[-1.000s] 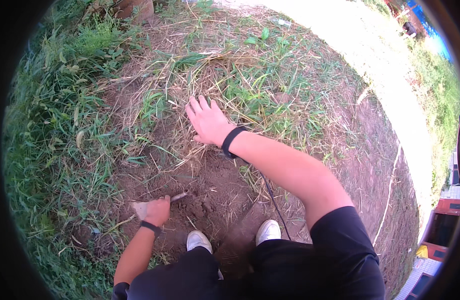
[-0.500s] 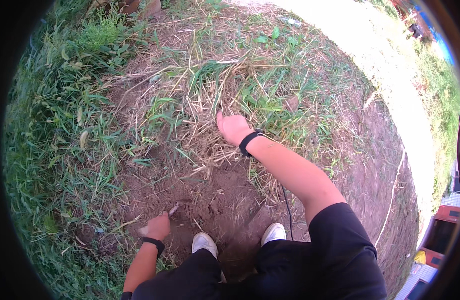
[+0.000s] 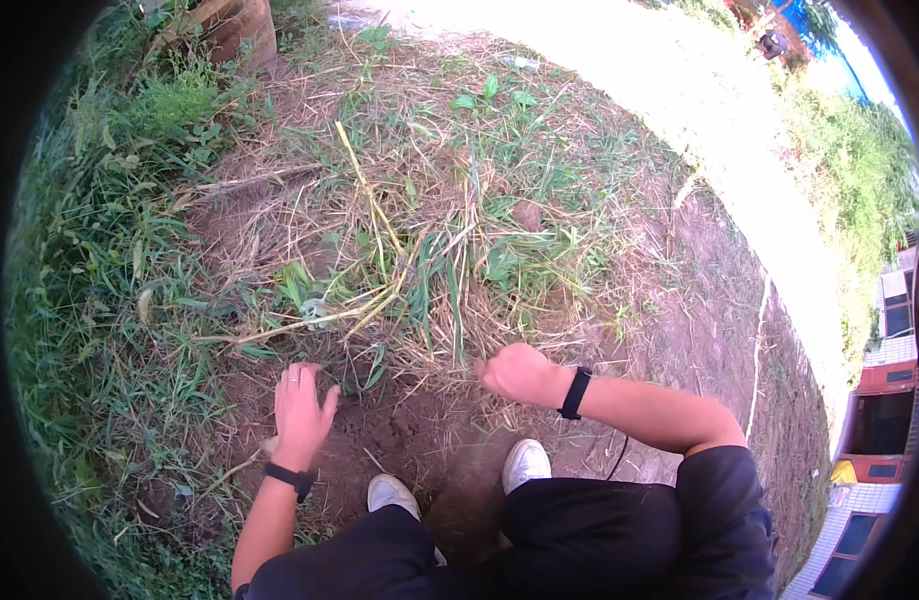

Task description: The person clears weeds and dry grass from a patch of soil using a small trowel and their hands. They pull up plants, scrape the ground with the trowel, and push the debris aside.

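Observation:
My left hand (image 3: 303, 412), with a ring and a black wristband, is over the bare soil at the lower left. Its fingers are stretched out and its thumb stands apart. A small pale piece shows by the heel of that hand; whether the hand touches it cannot be made out. My right hand (image 3: 524, 374), also with a black band, is closed low over the ground in front of my right shoe. Grass stalks (image 3: 457, 300), green and dry, run down to its fingers. A long forked yellow stalk (image 3: 371, 200) lies across the tuft.
Dense green weeds (image 3: 89, 300) grow along the left. My white shoes (image 3: 526, 465) stand on brown soil (image 3: 409, 420). A brown pot-like object (image 3: 244, 35) is at the far left. Beyond a bright path on the right are buildings (image 3: 884, 420). A dark cord hangs by my right knee.
My right hand has come back toward me and to the right, and the grass has shifted nearer. My left hand has moved forward and its fingers have straightened. The forked yellow stalk has come into sight.

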`<state>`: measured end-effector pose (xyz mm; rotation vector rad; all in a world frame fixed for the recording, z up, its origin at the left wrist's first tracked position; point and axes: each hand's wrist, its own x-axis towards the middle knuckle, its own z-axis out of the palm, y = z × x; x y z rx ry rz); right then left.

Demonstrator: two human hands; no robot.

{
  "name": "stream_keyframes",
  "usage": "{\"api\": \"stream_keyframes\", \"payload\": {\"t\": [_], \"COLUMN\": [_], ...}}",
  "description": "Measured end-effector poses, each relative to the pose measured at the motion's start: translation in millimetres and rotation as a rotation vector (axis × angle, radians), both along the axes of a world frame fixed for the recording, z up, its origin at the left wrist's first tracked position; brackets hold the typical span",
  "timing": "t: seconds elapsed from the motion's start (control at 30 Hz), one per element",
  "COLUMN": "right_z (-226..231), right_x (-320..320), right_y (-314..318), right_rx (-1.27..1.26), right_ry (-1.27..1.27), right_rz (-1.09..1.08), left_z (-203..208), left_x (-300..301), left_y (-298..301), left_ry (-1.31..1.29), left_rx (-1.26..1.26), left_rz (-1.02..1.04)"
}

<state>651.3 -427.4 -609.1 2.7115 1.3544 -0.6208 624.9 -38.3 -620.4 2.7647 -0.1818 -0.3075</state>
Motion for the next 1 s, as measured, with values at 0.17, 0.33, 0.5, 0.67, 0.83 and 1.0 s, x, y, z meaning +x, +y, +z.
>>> {"api": "stream_keyframes", "payload": {"t": [0.17, 0.33, 0.5, 0.67, 0.83, 1.0], "right_z": [35, 66, 100, 149, 202, 188], "right_x": [-19, -54, -71, -75, -90, -103], "right_y": [9, 0, -67, -96, -189, -244], "right_rx": [0.114, 0.139, 0.035, -0.005, -0.023, -0.078], "right_ry": [-0.034, 0.033, 0.135, 0.197, 0.073, -0.136], "right_rz": [-0.019, -0.035, -0.247, -0.388, -0.782, -0.847], "left_z": [49, 47, 17, -19, 5, 34], "left_x": [43, 88, 85, 49, 39, 19], "left_y": [-32, -46, -90, -129, -185, -240], "left_ry": [-0.458, -0.249, 0.136, 0.186, 0.221, 0.209], "left_rx": [-0.020, 0.006, -0.075, -0.236, -0.614, -0.683], "left_rz": [-0.151, -0.277, -0.476, -0.558, -0.578, -0.672]}}
